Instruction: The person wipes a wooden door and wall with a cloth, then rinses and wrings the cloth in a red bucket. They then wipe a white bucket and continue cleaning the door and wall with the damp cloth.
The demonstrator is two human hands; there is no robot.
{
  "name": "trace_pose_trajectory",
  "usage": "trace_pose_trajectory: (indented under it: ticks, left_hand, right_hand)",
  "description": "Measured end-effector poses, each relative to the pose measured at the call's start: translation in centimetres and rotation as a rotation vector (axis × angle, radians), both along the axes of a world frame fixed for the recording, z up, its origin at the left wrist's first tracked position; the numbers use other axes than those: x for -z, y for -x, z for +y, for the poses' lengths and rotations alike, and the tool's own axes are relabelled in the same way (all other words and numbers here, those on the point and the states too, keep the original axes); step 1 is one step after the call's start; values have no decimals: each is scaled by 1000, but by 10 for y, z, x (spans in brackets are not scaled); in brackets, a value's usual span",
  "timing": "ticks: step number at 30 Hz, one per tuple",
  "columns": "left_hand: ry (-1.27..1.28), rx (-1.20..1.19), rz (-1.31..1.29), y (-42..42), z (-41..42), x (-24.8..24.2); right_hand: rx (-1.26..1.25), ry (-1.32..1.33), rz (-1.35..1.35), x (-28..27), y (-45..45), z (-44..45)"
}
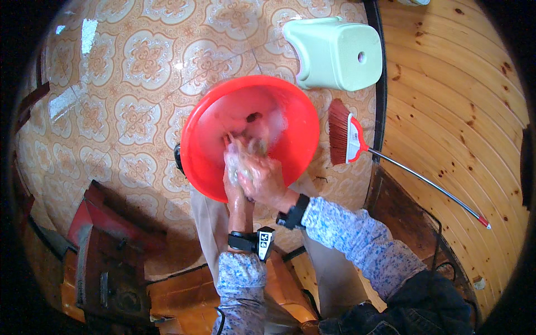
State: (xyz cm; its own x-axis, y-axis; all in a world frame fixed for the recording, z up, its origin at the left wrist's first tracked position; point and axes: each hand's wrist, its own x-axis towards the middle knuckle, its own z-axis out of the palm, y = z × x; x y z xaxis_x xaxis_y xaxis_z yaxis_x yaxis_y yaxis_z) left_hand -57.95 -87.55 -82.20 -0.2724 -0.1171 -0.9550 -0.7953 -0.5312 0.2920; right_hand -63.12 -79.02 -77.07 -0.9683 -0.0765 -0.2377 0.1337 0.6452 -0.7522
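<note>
A red plastic basin (298,138) holds cloudy, soapy water, with foam along its right side and a small dark patch near the middle. Over the near part of the basin, my left hand (234,167) and my right hand (263,178) are pressed together around a wet, sudsy cloth (243,161), blurred by motion. The right hand lies on top with its fingers curled. Part of the left hand and most of the cloth are hidden under it. Both wrists wear black straps below rolled, flower-patterned sleeves.
A pale green plastic stool (356,56) stands beyond the basin on the right. A broom with reddish bristles (338,132) lies right of the basin, its metal handle reaching over the wooden boards (444,117). A dark red and brown metal object (113,259) stands at lower left on the patterned floor (142,113).
</note>
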Motion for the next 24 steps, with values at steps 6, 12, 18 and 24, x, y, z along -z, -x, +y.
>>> trace_pose_trajectory:
  ticks: [6,12,18,24]
  left_hand:
    - [-110,-170,44,34,4,-22]
    - [-54,-76,-47,25,-20,-25]
    - [-110,-29,-45,15,-10,-11]
    - [-309,-238,42,18,-21,-9]
  right_hand:
    - [126,-167,-524,63,20,22]
    - [404,-138,-422,131,54,61]
    - [-240,-169,-491,140,23,35]
    - [-253,235,-455,45,-1,11]
